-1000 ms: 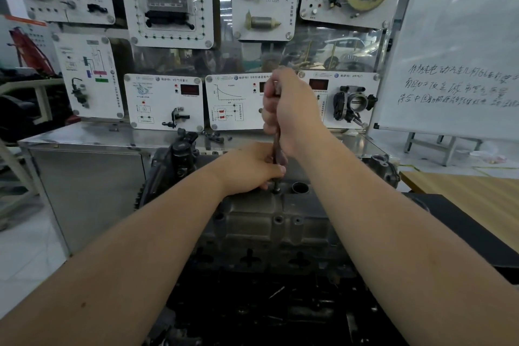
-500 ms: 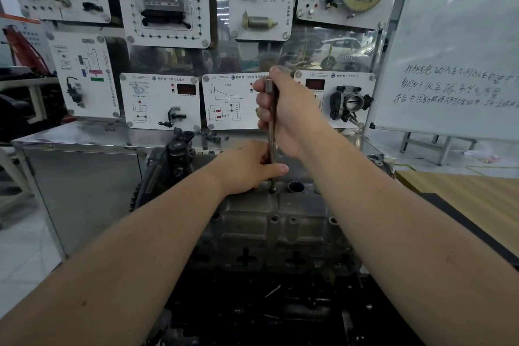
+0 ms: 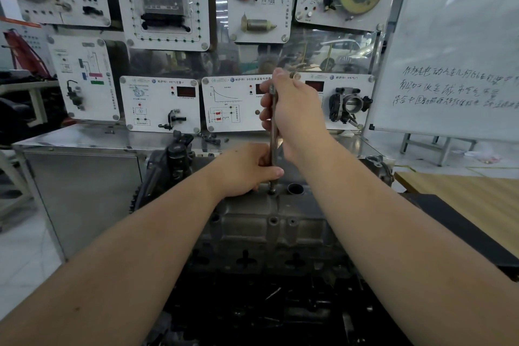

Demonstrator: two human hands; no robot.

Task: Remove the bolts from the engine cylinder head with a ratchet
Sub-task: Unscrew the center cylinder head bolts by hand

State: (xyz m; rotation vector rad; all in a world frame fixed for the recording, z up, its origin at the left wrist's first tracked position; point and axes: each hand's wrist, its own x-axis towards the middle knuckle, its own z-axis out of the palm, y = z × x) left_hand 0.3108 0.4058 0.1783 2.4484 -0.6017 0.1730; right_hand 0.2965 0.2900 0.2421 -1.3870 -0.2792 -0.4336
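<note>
The grey engine cylinder head (image 3: 269, 227) sits in front of me at the centre. A long steel ratchet shaft (image 3: 273, 146) stands upright with its lower tip in a bolt hole on the head's top. My right hand (image 3: 295, 112) grips the upper part of the shaft in a fist. My left hand (image 3: 247, 170) pinches the shaft low down, just above the hole. An open round bore (image 3: 295, 189) lies just right of the tip. The bolt under the tip is hidden.
A metal cabinet (image 3: 81, 177) stands behind and to the left, with white training panels (image 3: 163, 104) on the wall above it. A whiteboard (image 3: 455, 64) leans at the right over a wooden tabletop (image 3: 463, 191). Dark engine parts (image 3: 252, 312) lie below the head.
My right hand has turned a little on the shaft, showing more of the steel between its fingers. The view has shifted slightly. Both hands stay on the tool at the same hole.
</note>
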